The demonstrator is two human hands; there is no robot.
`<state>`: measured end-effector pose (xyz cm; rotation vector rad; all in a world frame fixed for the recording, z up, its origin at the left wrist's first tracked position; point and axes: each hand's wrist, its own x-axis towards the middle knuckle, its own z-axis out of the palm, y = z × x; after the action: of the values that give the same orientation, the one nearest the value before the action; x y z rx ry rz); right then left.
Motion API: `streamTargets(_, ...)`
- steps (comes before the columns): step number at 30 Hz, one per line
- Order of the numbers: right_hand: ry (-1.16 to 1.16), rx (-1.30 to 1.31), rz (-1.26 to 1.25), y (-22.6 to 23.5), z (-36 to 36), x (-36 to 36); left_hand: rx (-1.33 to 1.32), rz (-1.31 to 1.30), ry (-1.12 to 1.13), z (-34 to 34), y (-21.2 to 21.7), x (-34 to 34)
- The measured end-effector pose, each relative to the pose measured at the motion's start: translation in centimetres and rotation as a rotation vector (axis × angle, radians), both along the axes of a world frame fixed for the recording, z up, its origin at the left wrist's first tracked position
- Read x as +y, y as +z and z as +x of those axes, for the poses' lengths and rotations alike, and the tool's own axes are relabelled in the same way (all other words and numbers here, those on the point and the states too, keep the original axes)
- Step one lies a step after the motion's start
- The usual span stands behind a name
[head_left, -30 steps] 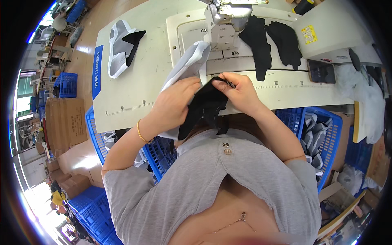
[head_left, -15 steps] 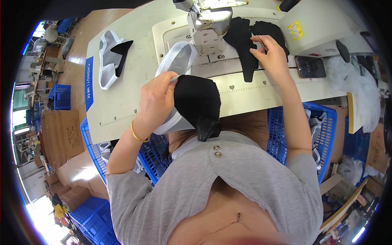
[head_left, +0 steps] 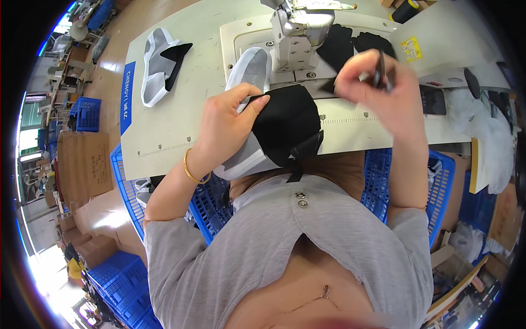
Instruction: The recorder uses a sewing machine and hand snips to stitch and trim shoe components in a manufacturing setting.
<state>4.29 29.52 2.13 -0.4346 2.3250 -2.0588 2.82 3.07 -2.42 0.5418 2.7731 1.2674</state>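
My left hand [head_left: 233, 118] pinches a black fabric piece [head_left: 287, 123] together with a grey-and-white mesh shoe upper [head_left: 249, 68]. They hang over the table's front edge, below the sewing machine head [head_left: 301, 41]. My right hand [head_left: 378, 90], smeared by motion, is closed around a small dark tool [head_left: 381, 71] that looks like thread snips. At its fingertips shows a small black fabric corner [head_left: 327, 86]; whether it is gripped I cannot make out. Just beyond that hand lie black fabric pieces [head_left: 336, 46] on the machine bed.
Another mesh upper with a black piece [head_left: 156, 68] lies on the table's left. A phone [head_left: 433, 100] and white plastic bags [head_left: 466, 120] are at the right. Blue crates [head_left: 441, 192] stand below the table on both sides. A black thread cone [head_left: 405, 11] is at the back right.
My right hand has drawn back from the black pieces and turned, raising the dark tool into view. My left hand has shifted right and up with the upper, gripping the black piece's edge.
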Motion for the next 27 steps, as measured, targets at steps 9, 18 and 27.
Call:
streamTargets(9,-0.014,0.008,-0.060,-4.7,0.3,-5.7,-0.195,0.337,-0.062,0.3,-0.1,0.2)
streamTargets(18,-0.042,-0.161,-0.242,-5.8,0.2,-6.1,-0.454,0.668,-0.081,0.5,-0.1,0.2)
streamTargets(27,-0.044,-0.211,-0.208,-5.6,0.3,-6.1,-0.423,0.640,-0.076,0.6,-0.2,0.1)
